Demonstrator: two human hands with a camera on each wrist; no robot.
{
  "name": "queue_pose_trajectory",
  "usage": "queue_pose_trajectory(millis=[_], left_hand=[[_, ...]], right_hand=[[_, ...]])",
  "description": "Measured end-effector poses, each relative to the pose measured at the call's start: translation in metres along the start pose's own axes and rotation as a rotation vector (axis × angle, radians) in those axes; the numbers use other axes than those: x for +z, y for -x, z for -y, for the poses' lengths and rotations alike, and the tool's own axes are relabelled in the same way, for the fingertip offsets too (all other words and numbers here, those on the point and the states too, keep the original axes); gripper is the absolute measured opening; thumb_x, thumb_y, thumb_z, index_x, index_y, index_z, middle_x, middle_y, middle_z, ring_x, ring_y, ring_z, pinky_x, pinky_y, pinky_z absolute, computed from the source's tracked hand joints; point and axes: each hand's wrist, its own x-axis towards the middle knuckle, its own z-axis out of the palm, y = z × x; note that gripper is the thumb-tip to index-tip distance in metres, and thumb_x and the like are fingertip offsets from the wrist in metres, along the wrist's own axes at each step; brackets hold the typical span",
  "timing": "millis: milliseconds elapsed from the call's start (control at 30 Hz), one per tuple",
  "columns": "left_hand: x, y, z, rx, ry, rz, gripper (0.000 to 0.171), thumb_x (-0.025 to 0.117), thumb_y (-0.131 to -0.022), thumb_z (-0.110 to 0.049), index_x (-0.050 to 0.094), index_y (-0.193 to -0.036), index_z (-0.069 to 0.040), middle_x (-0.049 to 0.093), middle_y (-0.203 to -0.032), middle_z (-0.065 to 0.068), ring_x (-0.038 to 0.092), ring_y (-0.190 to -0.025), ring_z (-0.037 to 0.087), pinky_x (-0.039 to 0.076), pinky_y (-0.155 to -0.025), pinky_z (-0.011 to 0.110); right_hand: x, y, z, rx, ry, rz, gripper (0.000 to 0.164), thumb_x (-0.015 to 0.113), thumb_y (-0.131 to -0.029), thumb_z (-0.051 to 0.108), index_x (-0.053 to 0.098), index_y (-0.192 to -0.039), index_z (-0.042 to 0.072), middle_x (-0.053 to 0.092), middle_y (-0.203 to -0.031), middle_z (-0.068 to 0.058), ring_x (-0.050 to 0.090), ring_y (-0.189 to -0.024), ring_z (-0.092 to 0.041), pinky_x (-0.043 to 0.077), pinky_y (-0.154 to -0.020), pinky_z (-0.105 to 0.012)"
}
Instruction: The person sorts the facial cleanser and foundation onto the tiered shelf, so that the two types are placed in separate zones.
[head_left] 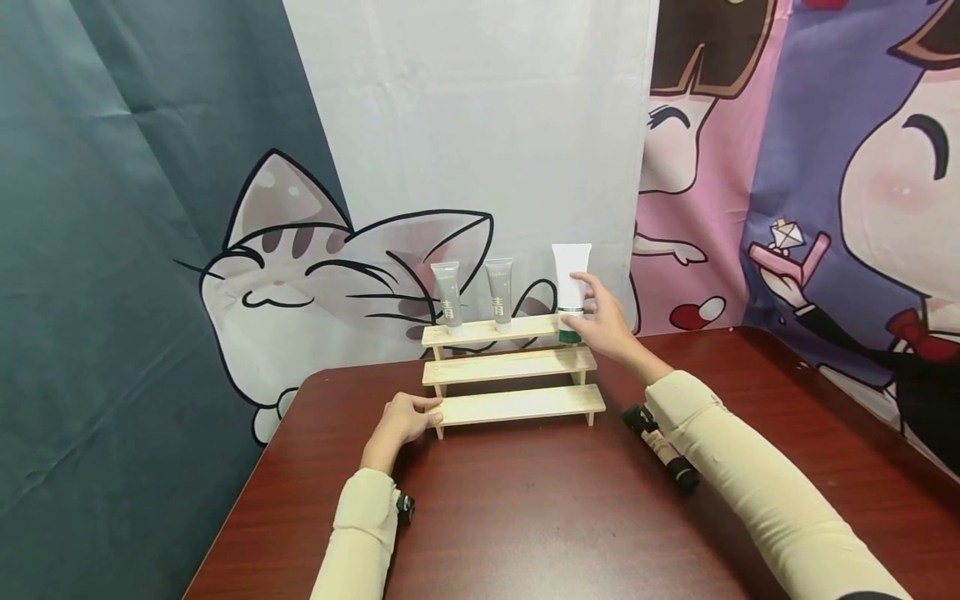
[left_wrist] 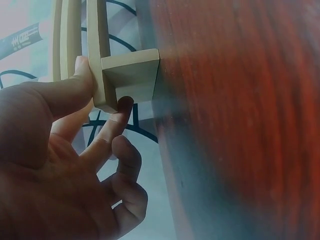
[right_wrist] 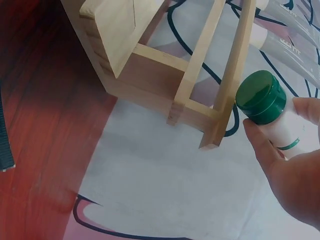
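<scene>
A three-step wooden display rack [head_left: 517, 406] stands on the table. My left hand [head_left: 405, 417] pinches the left end of its lowest step, thumb on the upper face and a finger [left_wrist: 114, 122] beneath. My right hand [head_left: 607, 325] grips a white tube with a green cap [head_left: 572, 279], held upright with the cap down at the right end of the top step. The green cap [right_wrist: 260, 97] appears close beside the top board in the right wrist view. Two clear grey tubes [head_left: 449, 296] with white caps stand on the top step, left and centre.
A dark-ended object with a light middle [head_left: 663, 450] lies by the right sleeve. The reddish-brown table [head_left: 525, 517] reaches back to a cartoon-printed curtain [head_left: 495, 125] close behind the rack. A small black device [head_left: 405, 509] sits at the left wrist.
</scene>
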Motion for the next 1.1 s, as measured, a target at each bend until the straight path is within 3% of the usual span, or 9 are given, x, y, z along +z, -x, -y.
queue_pose_trajectory(millis=[167,367,567,867,1100], left_hand=[[-0.001,0.000,0.001,0.006,0.000,-0.003,0.031,0.078,-0.088,-0.024,0.076,-0.118,-0.028,0.060,-0.135,0.018,0.044,-0.132,0.044,0.039,-0.106,0.054],[-0.003,0.000,0.001,0.024,-0.015,-0.006,0.031,0.078,-0.087,-0.024,0.075,-0.118,-0.027,0.060,-0.134,0.019,0.044,-0.131,0.047,0.040,-0.105,0.055],[-0.001,0.001,0.001,0.022,-0.009,-0.002,0.032,0.078,-0.087,-0.024,0.075,-0.118,-0.027,0.060,-0.134,0.018,0.044,-0.131,0.045,0.040,-0.105,0.054],[0.001,0.000,0.002,0.026,-0.023,0.003,0.031,0.078,-0.088,-0.025,0.075,-0.119,-0.028,0.060,-0.135,0.017,0.045,-0.131,0.045,0.041,-0.105,0.054],[-0.002,0.001,0.001,0.029,-0.016,-0.003,0.031,0.078,-0.087,-0.024,0.075,-0.119,-0.027,0.060,-0.135,0.018,0.044,-0.131,0.045,0.040,-0.105,0.054]], right_hand=[[0.006,-0.004,-0.001,-0.025,-0.035,-0.019,0.075,0.073,-0.086,-0.002,0.038,-0.150,0.016,0.049,-0.121,-0.027,0.064,-0.107,-0.045,0.058,-0.057,-0.037],[0.012,-0.008,-0.001,-0.040,0.009,-0.049,0.073,0.074,-0.086,-0.002,0.040,-0.149,0.015,0.054,-0.122,-0.025,0.065,-0.105,-0.044,0.059,-0.073,-0.040],[0.015,-0.010,0.001,-0.063,0.040,-0.051,0.073,0.072,-0.087,-0.002,0.039,-0.149,0.016,0.050,-0.126,-0.025,0.063,-0.108,-0.046,0.058,-0.076,-0.047],[0.021,-0.014,-0.006,-0.061,0.004,-0.058,0.072,0.070,-0.086,-0.008,0.040,-0.148,0.013,0.048,-0.128,-0.027,0.063,-0.107,-0.047,0.058,-0.075,-0.049],[0.024,-0.019,-0.007,-0.031,-0.005,-0.089,0.085,0.072,-0.085,-0.008,0.028,-0.152,0.019,0.048,-0.125,-0.026,0.060,-0.113,-0.049,0.056,-0.082,-0.053]])
